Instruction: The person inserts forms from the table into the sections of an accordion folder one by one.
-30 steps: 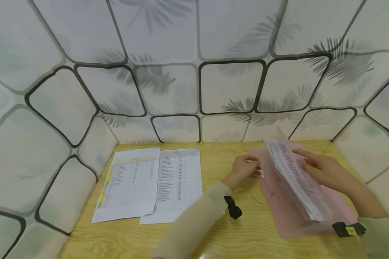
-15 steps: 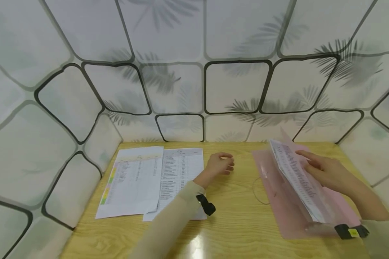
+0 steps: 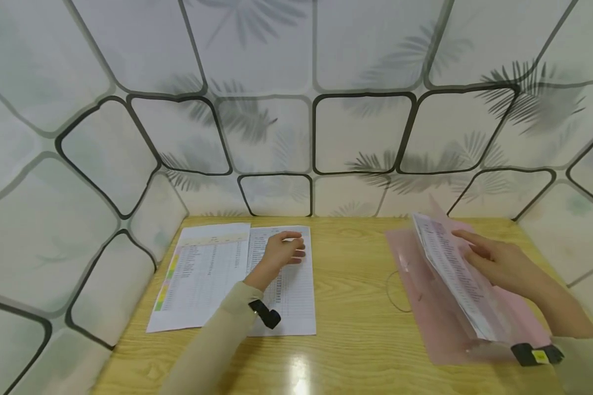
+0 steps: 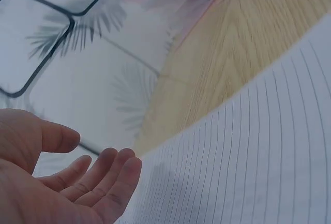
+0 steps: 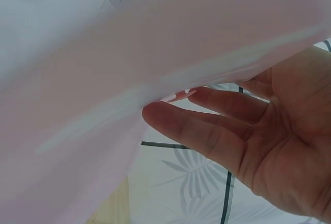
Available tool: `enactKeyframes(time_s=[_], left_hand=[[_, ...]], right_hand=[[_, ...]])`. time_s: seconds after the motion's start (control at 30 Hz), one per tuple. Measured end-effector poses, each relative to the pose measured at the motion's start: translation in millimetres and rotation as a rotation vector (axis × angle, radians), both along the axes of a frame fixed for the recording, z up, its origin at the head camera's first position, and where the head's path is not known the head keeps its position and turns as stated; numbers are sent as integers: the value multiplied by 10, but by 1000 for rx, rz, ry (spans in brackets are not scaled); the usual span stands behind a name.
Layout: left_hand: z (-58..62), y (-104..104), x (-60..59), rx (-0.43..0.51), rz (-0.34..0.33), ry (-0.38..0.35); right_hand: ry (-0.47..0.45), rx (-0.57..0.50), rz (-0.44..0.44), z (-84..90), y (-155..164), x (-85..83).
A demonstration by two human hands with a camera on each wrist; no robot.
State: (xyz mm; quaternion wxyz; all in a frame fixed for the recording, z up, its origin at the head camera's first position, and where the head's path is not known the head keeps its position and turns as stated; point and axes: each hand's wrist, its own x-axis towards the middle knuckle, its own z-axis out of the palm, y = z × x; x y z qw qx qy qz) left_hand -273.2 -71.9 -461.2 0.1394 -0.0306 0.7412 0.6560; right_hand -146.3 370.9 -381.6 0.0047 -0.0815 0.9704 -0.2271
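A pink translucent folder [image 3: 425,307] lies open on the right of the wooden table [image 3: 351,329]. My right hand [image 3: 494,262] props up its raised flap with printed sheets [image 3: 449,274] against straight fingers [image 5: 207,131]. My left hand [image 3: 281,251] hovers with relaxed fingers [image 4: 111,175] over the right one of two printed tables, a lined sheet [image 3: 286,296]. Beside it lies a sheet with a coloured left margin [image 3: 197,280]. The left hand holds nothing.
White panels with black frames and leaf prints [image 3: 296,109] wall the table on three sides. A thin elastic loop [image 3: 394,293] lies on the wood left of the folder. Bare wood stretches between the sheets and the folder.
My left hand has left the folder's edge and travelled left across the table to above the lined sheet. The right hand keeps the flap raised.
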Motion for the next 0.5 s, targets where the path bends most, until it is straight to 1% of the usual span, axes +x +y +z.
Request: enactKeyframes(time_s=[0.1,0.2,0.5], left_hand=[[0,-163,-9,-19,43,5],[-10,-301,-3,-44,70,9],[5,-643,84,-104,91,17]], right_hand=[[1,-8,2,2,-7,6],[-5,-16,-2,6,-14,13],[16,1,8,-3,-18,-7]])
